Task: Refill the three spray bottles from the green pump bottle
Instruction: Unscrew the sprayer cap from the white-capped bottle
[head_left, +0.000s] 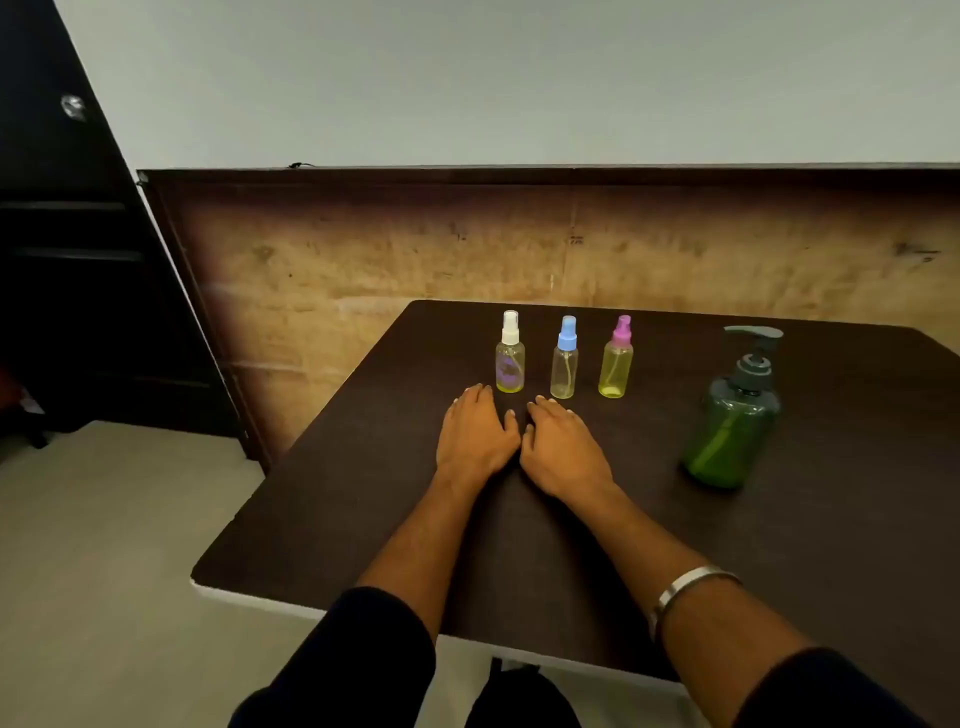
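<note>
Three capped spray bottles (563, 358) stand in a far row, the green pump bottle (733, 415) untouched at right, both hands (519, 441) flat, empty on the desk (831, 545); refilling seems unstarted.

Both arms are bare from the hands up to near the elbows. Dark sleeves, black or very dark blue, are pushed up, and the left sleeve (363, 639) sits at about 7 o'clock in the view while the right sleeve (810, 691) sits at about 5 o'clock. A plain, shiny silver bangle (685, 590) goes round the right forearm, and the left hand (475, 434) and right hand (563, 449) wear no rings that can be seen.
</note>
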